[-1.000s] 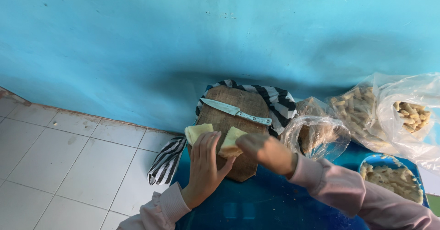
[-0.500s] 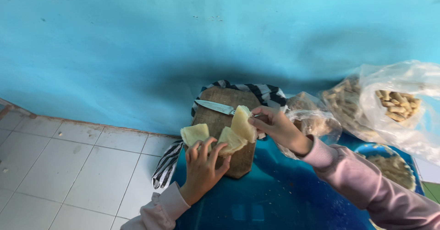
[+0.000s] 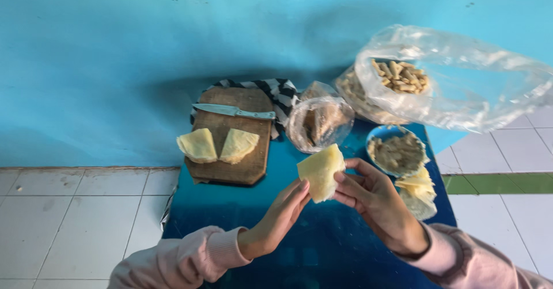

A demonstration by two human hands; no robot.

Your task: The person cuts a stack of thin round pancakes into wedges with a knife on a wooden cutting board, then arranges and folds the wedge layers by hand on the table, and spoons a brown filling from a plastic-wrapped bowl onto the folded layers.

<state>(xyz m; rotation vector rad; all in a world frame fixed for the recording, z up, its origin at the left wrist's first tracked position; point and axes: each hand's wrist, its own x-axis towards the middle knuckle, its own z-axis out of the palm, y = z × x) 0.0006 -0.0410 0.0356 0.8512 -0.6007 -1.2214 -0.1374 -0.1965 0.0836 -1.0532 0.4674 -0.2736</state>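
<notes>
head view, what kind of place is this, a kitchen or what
Probably a simple home food-prep corner rather than a fitted kitchen: a small blue table against a blue painted wall, over a white tiled floor, with a wooden cutting board, knife and bags of snack sticks.

Matt wooden board (image 3: pixel 230 145), glossy table (image 3: pixel 322 248).

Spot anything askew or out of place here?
Mildly: the wooden cutting board sits skewed on the blue table, near its left edge. One pale wedge-shaped sheet overhangs the board's left side. The knife lies flat across the board's far end. Nothing looks spilled.
</notes>
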